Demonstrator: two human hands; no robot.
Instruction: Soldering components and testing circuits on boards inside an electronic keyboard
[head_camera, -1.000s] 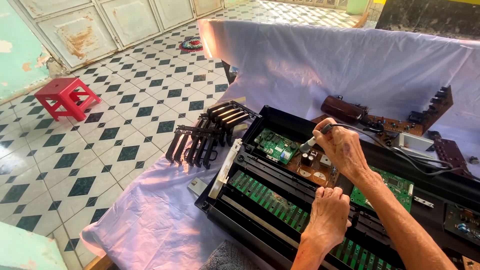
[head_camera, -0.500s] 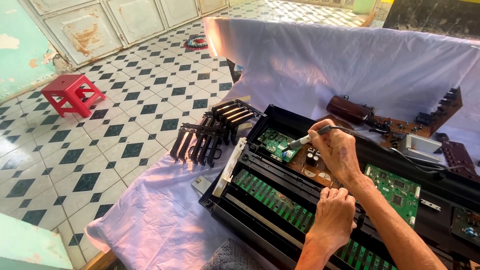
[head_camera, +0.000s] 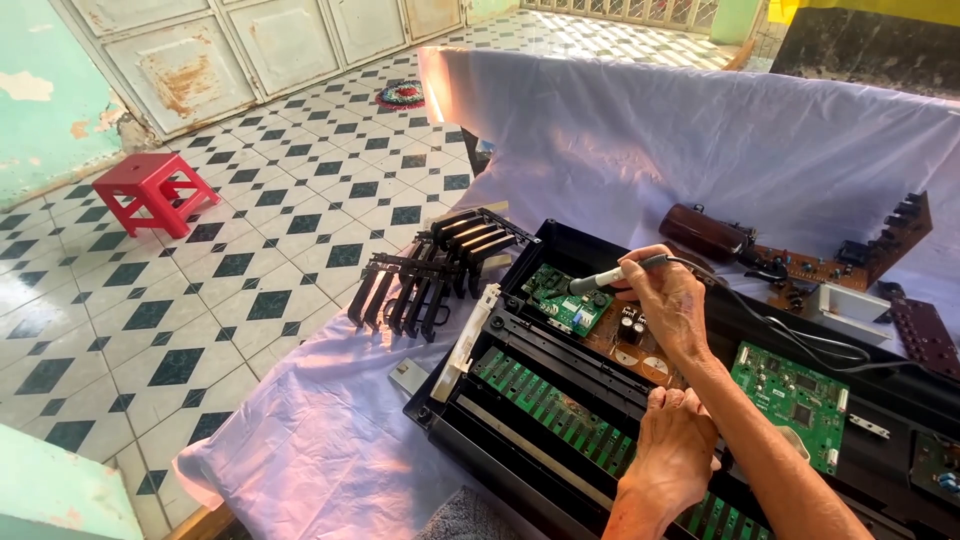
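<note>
Our right hand (head_camera: 668, 300) grips a soldering iron (head_camera: 612, 276), its tip on the small green circuit board (head_camera: 560, 297); our left hand (head_camera: 672, 452), fingers curled, rests on the black keyboard chassis (head_camera: 520, 330).

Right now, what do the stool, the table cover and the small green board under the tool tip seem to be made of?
The stool looks like moulded plastic: uniform glossy red, one-piece shape. The cover seems to be thin white cloth; it creases and hangs over the edge. The board appears to be a rigid green circuit board carrying small components. The tool in the right hand has a pale grip, probably plastic.
</note>
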